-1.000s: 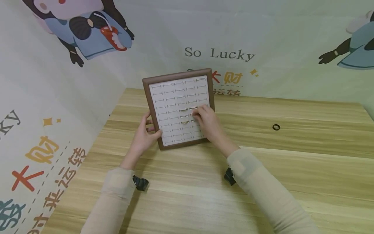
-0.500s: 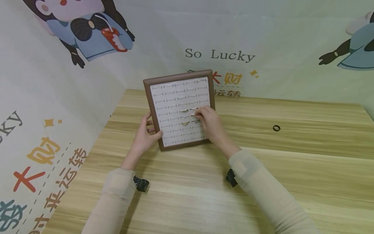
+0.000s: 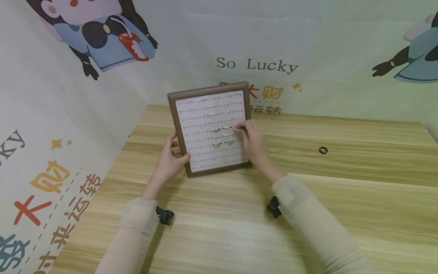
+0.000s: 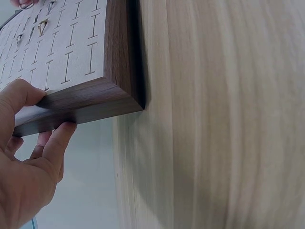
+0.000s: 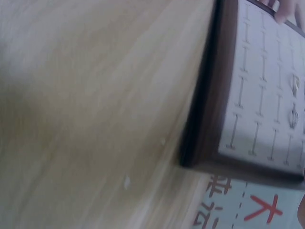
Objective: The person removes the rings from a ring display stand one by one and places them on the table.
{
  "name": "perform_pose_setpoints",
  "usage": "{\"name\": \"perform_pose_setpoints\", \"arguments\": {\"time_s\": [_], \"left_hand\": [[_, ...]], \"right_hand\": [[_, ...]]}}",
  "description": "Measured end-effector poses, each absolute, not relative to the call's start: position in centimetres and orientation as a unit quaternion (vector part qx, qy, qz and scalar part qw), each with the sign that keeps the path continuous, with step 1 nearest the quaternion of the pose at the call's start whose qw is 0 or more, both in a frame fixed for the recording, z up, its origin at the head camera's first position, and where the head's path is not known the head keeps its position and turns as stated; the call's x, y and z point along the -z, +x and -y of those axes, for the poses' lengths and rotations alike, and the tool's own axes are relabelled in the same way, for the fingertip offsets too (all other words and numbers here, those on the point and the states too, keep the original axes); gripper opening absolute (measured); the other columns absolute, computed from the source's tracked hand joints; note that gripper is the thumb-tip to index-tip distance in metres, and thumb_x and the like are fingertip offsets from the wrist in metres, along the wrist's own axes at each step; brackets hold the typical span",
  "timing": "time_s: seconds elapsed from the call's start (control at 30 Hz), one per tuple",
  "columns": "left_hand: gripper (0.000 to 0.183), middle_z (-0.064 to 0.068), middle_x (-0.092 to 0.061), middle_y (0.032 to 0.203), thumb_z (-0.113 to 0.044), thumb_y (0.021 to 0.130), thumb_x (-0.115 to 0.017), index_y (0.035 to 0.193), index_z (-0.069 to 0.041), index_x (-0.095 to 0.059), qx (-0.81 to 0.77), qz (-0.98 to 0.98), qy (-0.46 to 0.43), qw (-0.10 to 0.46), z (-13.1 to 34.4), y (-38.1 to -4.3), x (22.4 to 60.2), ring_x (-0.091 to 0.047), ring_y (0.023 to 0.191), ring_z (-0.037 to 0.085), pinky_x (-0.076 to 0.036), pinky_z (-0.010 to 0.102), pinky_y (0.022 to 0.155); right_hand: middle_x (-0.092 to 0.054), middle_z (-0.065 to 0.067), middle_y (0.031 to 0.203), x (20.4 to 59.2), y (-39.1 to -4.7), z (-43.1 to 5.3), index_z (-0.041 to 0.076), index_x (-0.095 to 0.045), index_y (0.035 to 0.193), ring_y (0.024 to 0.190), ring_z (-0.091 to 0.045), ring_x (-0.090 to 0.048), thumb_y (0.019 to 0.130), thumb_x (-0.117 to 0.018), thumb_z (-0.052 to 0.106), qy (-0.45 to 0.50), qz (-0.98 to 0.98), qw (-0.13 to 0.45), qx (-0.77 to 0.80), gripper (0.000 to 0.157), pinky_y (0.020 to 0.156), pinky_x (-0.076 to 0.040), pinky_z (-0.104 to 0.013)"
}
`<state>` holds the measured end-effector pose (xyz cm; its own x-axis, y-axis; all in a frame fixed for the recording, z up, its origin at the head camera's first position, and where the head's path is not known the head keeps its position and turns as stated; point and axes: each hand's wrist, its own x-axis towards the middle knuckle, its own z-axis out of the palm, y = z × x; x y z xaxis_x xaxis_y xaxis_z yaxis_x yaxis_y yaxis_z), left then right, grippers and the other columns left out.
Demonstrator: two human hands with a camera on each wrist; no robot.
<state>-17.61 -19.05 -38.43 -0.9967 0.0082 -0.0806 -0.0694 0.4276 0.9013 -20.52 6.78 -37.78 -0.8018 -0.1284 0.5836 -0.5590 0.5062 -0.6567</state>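
Note:
A ring display board (image 3: 202,114) with a brown frame and a white slotted face stands tilted on the table. My left hand (image 3: 170,160) grips its left edge, thumb on the front and fingers behind, as the left wrist view confirms. Several rings sit in slots right of centre, among them a gold one (image 3: 217,144) and a silver one (image 3: 229,142). Close to the board's right side, my right hand (image 3: 254,142) pinches a small ring (image 4: 27,5), seen at its fingertips in the left wrist view. The right wrist view hardly shows that hand.
A black ring (image 3: 323,150) lies on the wooden table (image 3: 219,228), well to the right of the board. Behind the table hangs a pale printed cloth (image 3: 328,45), with more of it along the left side.
My right hand has shifted a little right and up across the board's face, uncovering slots with rings. My left hand and the board have barely moved.

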Motion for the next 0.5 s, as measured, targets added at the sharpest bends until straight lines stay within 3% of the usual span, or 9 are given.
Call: {"name": "perform_pose_setpoints", "arguments": {"time_s": [0.33,0.5], "left_hand": [[0.089,0.032,-0.038,0.153,-0.001,0.097,-0.064,0.167,-0.006,-0.01,-0.53,-0.847,-0.019,0.04,19.2,-17.6,38.5,-0.049,0.137,0.05,-0.05,0.055,0.114],[0.088,0.032,-0.038,0.153,-0.002,0.098,-0.063,0.168,-0.006,-0.009,-0.529,-0.848,-0.018,0.041,19.1,-17.6,38.5,-0.049,0.138,0.049,-0.051,0.054,0.114]], "right_hand": [[-0.065,-0.032,0.114,37.0,-21.7,-12.7,-0.015,-0.064,0.113,0.106,-0.044,-0.066,0.103,-0.058,-0.001,0.029,0.826,0.275,-0.491,0.018,0.096,-0.06,-0.051],[-0.066,-0.029,0.122,37.0,-22.0,-17.3,-0.013,-0.064,0.119,0.108,-0.035,-0.066,0.107,-0.055,0.004,-0.083,0.823,0.265,-0.496,0.023,0.087,-0.049,-0.019]]}}
